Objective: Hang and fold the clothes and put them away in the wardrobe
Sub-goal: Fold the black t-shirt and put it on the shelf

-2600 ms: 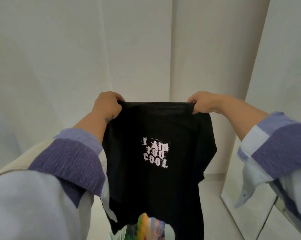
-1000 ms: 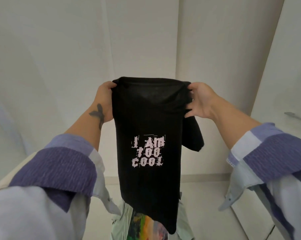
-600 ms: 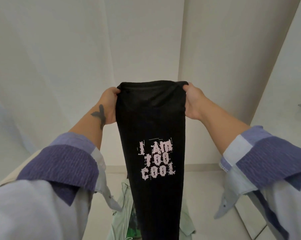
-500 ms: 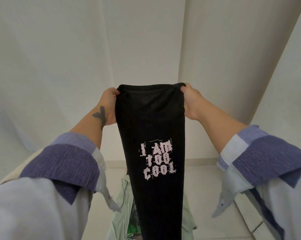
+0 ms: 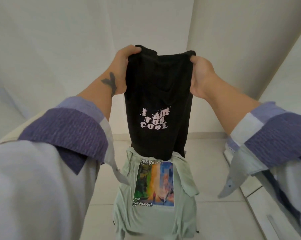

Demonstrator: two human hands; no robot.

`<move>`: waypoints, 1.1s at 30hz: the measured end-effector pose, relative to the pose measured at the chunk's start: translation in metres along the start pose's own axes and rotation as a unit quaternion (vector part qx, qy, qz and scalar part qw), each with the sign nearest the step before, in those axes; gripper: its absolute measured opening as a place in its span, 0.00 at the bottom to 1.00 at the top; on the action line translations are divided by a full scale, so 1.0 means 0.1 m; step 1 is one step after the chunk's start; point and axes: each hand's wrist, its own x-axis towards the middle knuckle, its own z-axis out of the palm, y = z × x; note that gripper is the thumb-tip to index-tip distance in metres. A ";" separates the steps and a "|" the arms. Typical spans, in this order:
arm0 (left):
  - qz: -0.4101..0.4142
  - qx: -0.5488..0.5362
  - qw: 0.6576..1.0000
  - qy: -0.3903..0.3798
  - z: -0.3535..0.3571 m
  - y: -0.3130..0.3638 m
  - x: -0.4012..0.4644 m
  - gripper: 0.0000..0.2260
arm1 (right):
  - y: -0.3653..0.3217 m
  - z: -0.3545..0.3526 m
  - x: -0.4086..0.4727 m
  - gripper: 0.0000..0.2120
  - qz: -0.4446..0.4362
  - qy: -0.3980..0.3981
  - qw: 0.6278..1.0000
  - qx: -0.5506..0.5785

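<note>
- The black t-shirt (image 5: 157,94), folded to a narrow strip, hangs upright in the centre of the frame, white "I AM TOO COOL" print facing the camera
- The left hand (image 5: 123,66), upper centre-left, grips the shirt's top left corner with fingers curled over the edge; a dark tattoo shows on the wrist
- The right hand (image 5: 200,73), upper centre-right, pinches the top right corner, fingers hidden behind the cloth
- The shirt's lower hem touches the light green t-shirt (image 5: 155,201), which lies flat at lower centre with a colourful "Summer" picture print
- Purple-and-pale sleeves (image 5: 65,135) fill the lower left and right corners
</note>
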 end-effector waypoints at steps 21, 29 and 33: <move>-0.325 -0.072 0.938 0.098 0.54 -3.14 -2.39 0.20 | 2.91 -1.42 -2.27 0.22 0.288 0.099 0.952 -0.026; -0.295 -0.034 0.937 0.182 0.40 -3.50 -2.06 0.21 | 3.18 -1.46 -1.98 0.12 0.242 0.133 0.952 -0.129; -0.217 0.028 0.948 0.230 0.21 -3.68 -1.59 0.27 | 3.29 -1.35 -1.51 0.14 0.208 0.145 0.950 -0.183</move>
